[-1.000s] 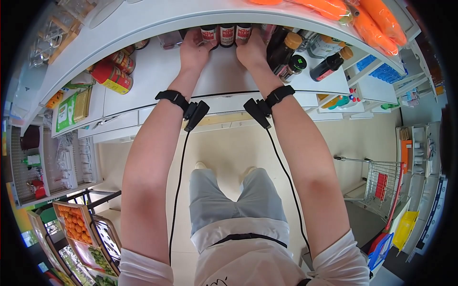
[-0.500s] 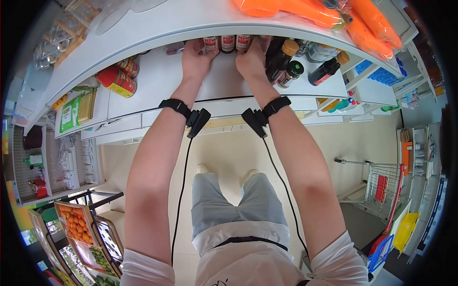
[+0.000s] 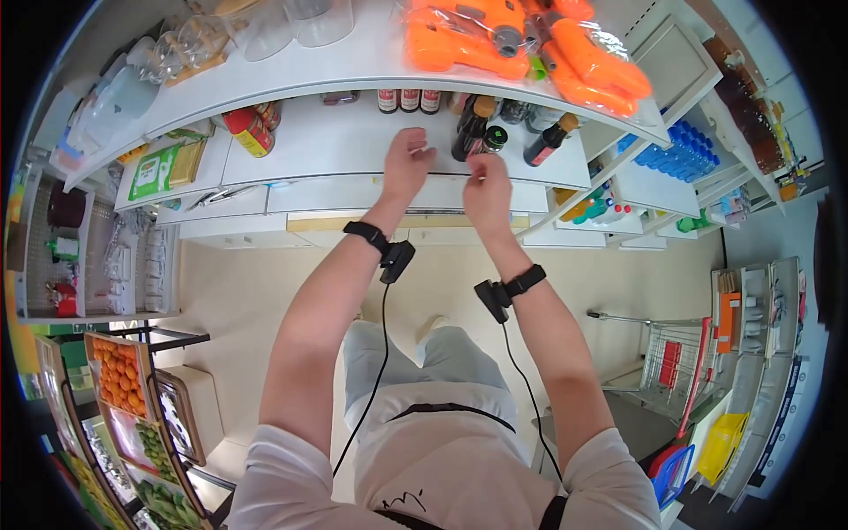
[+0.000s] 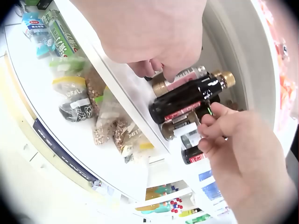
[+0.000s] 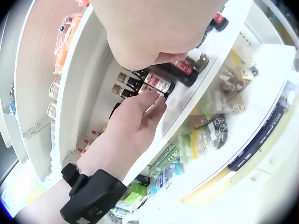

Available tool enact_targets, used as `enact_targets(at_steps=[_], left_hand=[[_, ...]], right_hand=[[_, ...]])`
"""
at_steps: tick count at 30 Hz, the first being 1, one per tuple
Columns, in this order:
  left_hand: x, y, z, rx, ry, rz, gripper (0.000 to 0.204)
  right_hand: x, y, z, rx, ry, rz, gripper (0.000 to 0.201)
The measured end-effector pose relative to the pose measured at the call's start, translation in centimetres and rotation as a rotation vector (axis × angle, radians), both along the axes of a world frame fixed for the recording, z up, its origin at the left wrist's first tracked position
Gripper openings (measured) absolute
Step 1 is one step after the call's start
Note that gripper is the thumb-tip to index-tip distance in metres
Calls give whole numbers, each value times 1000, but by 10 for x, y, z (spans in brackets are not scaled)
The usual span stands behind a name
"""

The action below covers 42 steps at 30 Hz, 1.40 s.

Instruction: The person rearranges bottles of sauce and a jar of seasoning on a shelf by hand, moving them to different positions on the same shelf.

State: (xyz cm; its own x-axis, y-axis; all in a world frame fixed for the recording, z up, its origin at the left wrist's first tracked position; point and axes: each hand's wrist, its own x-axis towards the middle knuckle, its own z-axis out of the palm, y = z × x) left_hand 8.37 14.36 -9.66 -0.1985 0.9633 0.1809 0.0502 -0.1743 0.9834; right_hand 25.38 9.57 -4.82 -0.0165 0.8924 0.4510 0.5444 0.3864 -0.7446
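Three dark bottles (image 3: 410,100) with red-and-white labels stand in a row at the back of the shelf. My left hand (image 3: 406,168) hovers over the white shelf (image 3: 327,146) in front of them, fingers loosely bent and nothing in them. Further right, my right hand (image 3: 488,194) is at the shelf's front edge, its fingers loosely curled and empty. Just beyond its fingertips stand a tall dark bottle (image 3: 473,128) with a brown cap and a small green-lidded jar (image 3: 495,139). In the left wrist view, the right hand (image 4: 247,154) overlaps this group of bottles.
Another dark bottle (image 3: 549,141) stands at the shelf's right end. Red-and-yellow cans (image 3: 250,132) are on the left. The upper shelf (image 3: 371,53) overhangs the bottles and carries orange packages (image 3: 459,40). Bags of dry goods (image 4: 70,88) lie on a lower level.
Both hands have let go of the row of bottles and drawn back toward the shelf's front edge. The right hand is now by the brown-capped bottle. The head view has shifted back.
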Motion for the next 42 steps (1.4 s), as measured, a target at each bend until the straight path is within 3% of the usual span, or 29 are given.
enact_targets(at_steps=[1,4,12,16,19,24,26,31,35,39,42], left_hand=[[12,0,6,10,-5,9,46],[54,3,20,121,297,64,45],[75,18,28,96,306,94,40],[45,21,20,58,346,75,43],[2,20,22,43,350,61,46],[-66,18,22,33,346,14,53],[-80,14,24,59,292,-18,58],[-82,16,17,41,447,121,63],[-90,24,11,-29,277,43,64],[-95,24,5,73,265,11,63],[-93,19,5,105,232,57,62]], right_hand=[[11,4,8,29,11,-38,34],[38,15,32,94,18,-114,31],[64,17,72,148,-20,-65,31],[55,12,68,110,6,9,33],[33,16,61,95,60,128,35],[-6,22,39,44,12,168,36],[-22,28,25,-90,0,220,39],[-71,73,-26,-292,-2,238,51],[-96,93,-27,-499,244,398,60],[-97,83,-30,-504,69,218,59],[-99,85,-28,-462,137,273,54]])
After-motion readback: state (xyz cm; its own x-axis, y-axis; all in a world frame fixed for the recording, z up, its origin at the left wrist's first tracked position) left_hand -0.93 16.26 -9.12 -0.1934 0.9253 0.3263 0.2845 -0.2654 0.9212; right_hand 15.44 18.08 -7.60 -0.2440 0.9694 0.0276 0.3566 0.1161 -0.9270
